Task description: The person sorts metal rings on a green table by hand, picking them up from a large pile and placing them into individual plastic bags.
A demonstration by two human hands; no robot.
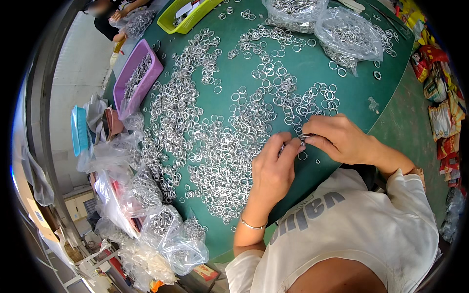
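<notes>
The green bench point(361, 97) carried a broad spread of loose metal rings point(224, 161), a lilac basket point(149, 83) lying to its left. Near the front edge, the left hand point(273, 171) and right hand point(342, 140) met, both grips pinched on held rings point(304, 137), their number hidden. So small a hold could likely slip if the fingertips loosened, losing a ring among its lookalikes or over the edge.
</notes>
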